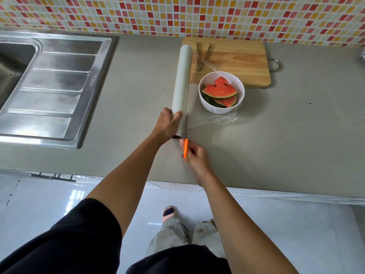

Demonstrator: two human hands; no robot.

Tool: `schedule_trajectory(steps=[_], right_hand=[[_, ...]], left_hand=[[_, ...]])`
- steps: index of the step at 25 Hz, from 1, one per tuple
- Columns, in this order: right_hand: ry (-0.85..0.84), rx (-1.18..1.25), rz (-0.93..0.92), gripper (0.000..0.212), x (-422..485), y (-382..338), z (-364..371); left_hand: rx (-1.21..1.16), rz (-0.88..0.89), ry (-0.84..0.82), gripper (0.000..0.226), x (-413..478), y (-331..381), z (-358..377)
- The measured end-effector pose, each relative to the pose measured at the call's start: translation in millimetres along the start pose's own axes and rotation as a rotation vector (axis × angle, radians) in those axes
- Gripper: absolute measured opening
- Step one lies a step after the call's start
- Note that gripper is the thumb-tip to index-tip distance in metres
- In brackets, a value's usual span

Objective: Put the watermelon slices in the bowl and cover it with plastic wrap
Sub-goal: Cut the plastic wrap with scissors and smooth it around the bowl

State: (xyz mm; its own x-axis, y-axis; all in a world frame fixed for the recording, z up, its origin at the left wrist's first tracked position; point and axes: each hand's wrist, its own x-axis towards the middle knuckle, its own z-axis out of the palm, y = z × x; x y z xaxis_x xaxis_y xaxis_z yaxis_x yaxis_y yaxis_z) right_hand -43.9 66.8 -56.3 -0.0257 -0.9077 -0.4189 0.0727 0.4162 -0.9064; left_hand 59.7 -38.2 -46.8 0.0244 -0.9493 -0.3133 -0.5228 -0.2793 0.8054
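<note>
A white bowl on the grey counter holds several watermelon slices. A clear sheet of plastic wrap stretches over the bowl from a long white roll lying to its left. My left hand grips the near end of the roll. My right hand holds an orange-handled knife, its thin blade pointing away along the sheet's edge beside the roll.
A wooden cutting board with metal tongs lies behind the bowl. A steel sink with a drainboard fills the left of the counter. The counter's front edge runs below my hands. A tiled wall stands behind.
</note>
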Motion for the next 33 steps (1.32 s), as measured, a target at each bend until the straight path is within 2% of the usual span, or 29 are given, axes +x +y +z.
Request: schedule_trajectory(steps=[10,19,33], right_hand=[[0.042,0.035,0.096,0.018,13,-11,-1],[0.012,0.034,0.007,0.021,23,-9,-1],[0.016,0.100,-0.001,0.019,54,-23,-6]], left_hand=[[-0.005,-0.004,-0.012,0.032,-1,-1,-1],[-0.038,-0.003,-0.016,0.030,-3,0,-1],[-0.110,0.000,-0.017,0.025,-6,-5,3]])
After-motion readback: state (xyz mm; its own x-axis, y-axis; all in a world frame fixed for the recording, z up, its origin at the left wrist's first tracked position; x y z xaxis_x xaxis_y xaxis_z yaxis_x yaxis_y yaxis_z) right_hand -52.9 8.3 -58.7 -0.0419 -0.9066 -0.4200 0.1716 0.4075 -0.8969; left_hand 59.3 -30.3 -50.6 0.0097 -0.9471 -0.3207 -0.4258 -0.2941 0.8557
